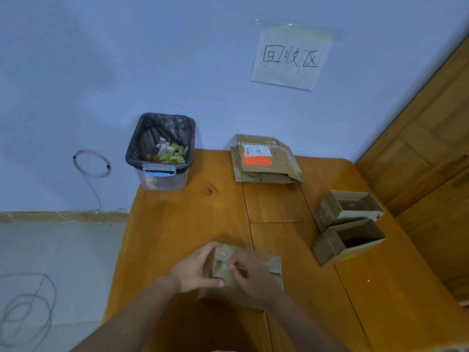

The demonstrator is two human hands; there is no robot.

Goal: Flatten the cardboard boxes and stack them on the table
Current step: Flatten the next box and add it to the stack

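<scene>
Both hands on the cardboard box (269, 269) near the table's (177, 224) front edge: left hand (195, 270) curled round its end, right hand (253, 278) pinching something thin (can't tell what); flattened stack (264, 161) far back.

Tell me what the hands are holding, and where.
Both hands, left hand and right hand, grip the brown cardboard box at its top face.
</scene>
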